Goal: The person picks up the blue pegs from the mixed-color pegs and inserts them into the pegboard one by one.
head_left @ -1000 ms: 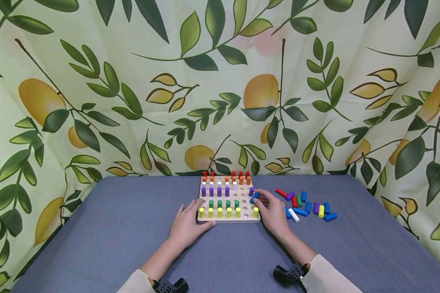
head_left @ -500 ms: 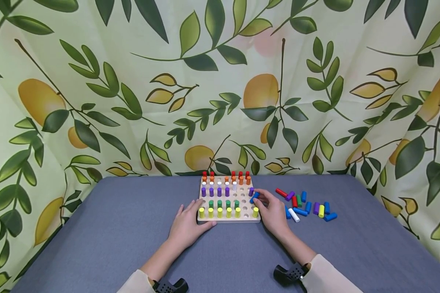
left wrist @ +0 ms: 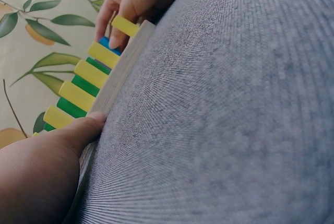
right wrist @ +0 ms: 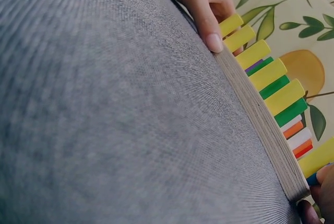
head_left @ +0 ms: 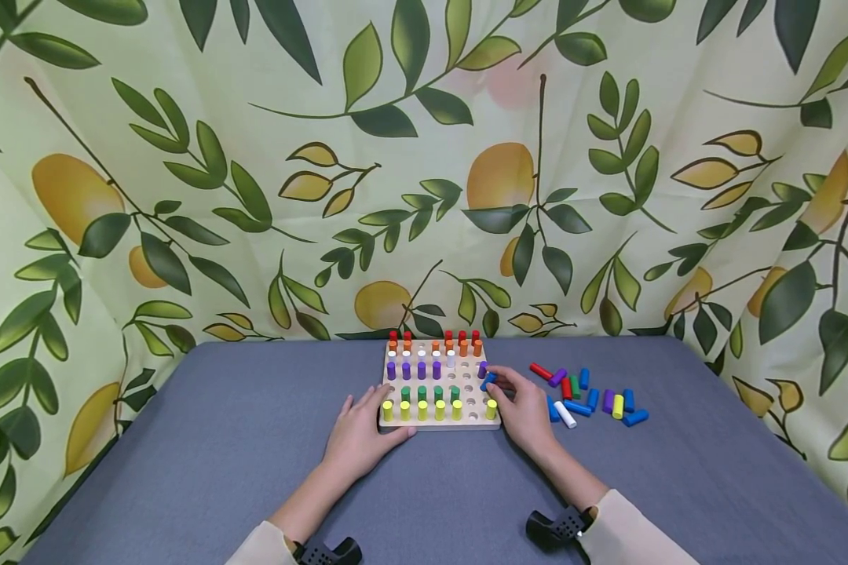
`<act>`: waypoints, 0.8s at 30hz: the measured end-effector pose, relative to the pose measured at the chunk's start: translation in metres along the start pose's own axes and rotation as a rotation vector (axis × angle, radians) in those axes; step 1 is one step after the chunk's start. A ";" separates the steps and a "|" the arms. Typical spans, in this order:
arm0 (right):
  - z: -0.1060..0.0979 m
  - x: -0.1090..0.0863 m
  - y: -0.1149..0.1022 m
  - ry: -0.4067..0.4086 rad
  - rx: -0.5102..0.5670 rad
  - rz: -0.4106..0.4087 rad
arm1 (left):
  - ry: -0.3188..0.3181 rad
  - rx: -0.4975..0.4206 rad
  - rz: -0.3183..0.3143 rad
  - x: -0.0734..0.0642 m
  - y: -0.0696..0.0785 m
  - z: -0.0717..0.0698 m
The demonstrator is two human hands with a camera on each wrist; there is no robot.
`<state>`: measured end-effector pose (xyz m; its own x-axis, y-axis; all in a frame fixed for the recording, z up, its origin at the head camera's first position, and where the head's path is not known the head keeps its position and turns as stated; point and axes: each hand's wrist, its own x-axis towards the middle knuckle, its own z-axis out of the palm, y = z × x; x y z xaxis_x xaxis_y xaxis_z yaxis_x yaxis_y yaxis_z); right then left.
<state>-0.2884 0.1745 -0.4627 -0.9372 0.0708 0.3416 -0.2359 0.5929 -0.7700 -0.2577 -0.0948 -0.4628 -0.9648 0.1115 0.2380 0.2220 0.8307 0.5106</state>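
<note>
Wooden pegboard (head_left: 392,424) holds coloured pegs; right hand (head_left: 525,410) pinches blue peg (head_left: 488,380).

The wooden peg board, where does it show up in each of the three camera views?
Head: the wooden peg board lies centre, between left hand and right hand.
Left wrist: its near edge runs diagonally at upper left.
Right wrist: its near edge runs diagonally at right.
Shared landmark: the row of yellow pegs along the near edge.

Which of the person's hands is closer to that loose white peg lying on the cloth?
Right. The right hand lies just beside the white peg; the left hand rests at the wooden board's opposite, near-left corner.
</note>
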 end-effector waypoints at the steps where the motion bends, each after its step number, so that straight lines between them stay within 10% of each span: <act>1: 0.000 0.000 0.000 0.001 -0.001 -0.002 | 0.002 0.001 0.001 0.000 0.000 0.000; 24: 0.000 -0.002 -0.001 -0.029 -0.009 -0.020 | 0.006 0.003 0.007 0.000 -0.001 0.001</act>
<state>-0.2865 0.1738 -0.4626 -0.9394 0.0352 0.3409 -0.2526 0.6012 -0.7581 -0.2584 -0.0956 -0.4639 -0.9625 0.1138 0.2461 0.2278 0.8317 0.5063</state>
